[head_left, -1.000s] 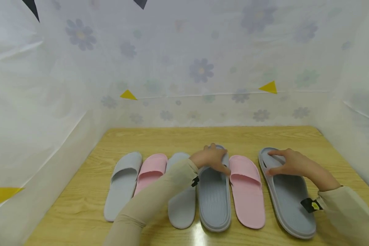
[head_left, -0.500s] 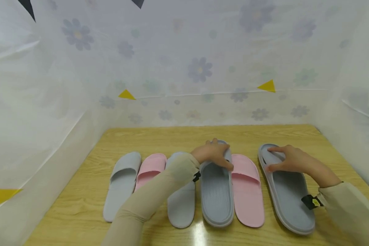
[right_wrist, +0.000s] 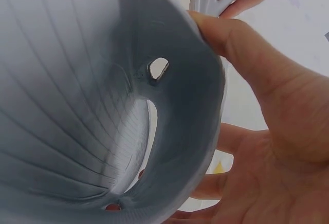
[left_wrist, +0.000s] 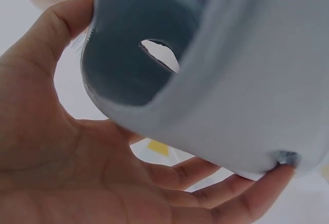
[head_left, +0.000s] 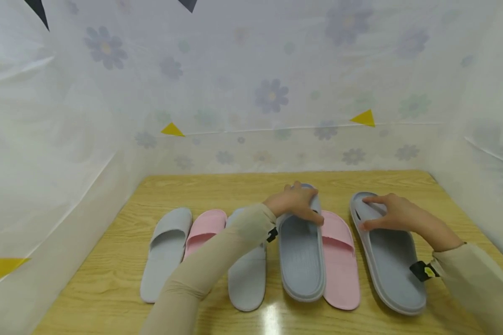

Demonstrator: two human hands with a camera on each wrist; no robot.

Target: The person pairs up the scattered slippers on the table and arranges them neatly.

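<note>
In the head view, just right of centre, we are gripping a blue-grey slide sandal by its strap with our left hand; it is overlapping a pink slipper. At the right of the frame our right hand is holding the strap of a matching blue-grey slide on the wooden table. The wrist views are showing what the head view hides: thumbs and fingers curled round each strap, and vent holes in it.
</note>
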